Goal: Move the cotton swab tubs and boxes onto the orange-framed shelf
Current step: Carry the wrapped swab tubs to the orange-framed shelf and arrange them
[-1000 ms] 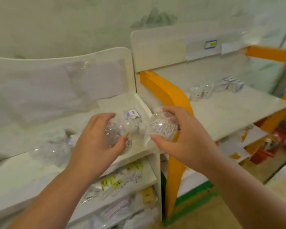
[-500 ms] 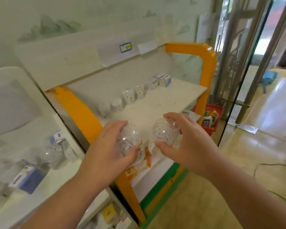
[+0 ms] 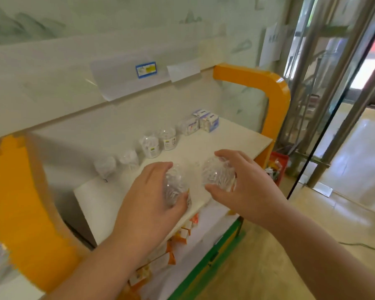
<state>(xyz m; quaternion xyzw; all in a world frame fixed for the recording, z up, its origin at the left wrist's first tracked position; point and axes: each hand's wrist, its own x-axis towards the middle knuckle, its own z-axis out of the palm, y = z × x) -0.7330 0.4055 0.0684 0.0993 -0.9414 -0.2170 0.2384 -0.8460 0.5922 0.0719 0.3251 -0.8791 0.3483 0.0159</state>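
1. Orange-framed shelf (image 3: 204,152): we record a white board set between two orange uprights, one at 9 o'clock in the head view, the other curving over at 2 o'clock. A blue price label (image 3: 145,69) sits on the white header rail at 12 o'clock.

2. Lower shelf (image 3: 206,221): beneath the white board, at 6 o'clock, we note orange and white cartons (image 3: 183,231), partly hidden by the arms.

3. Left hand (image 3: 154,204): its grip is closed round a clear tub of cotton swabs (image 3: 174,189), fingers over the top and thumb at the near side. We place it at the front edge of the white board; we cannot tell whether the tub touches the board.

4. Right hand (image 3: 245,189): its grip holds a second clear tub (image 3: 217,175), fingers curled over the far side and thumb under the near side. It stands just beside the first, at its 3 o'clock, over the board.

5. Stock already on the board, along the back wall from 10 o'clock toward 1 o'clock: two blurred low tubs (image 3: 105,166), two taller tubs with labels (image 3: 158,142), then small blue and white boxes (image 3: 206,121) at the far end. All sit well apart from both hands.

6. Red crate (image 3: 278,162): on the floor at 3 o'clock, beyond the right upright.
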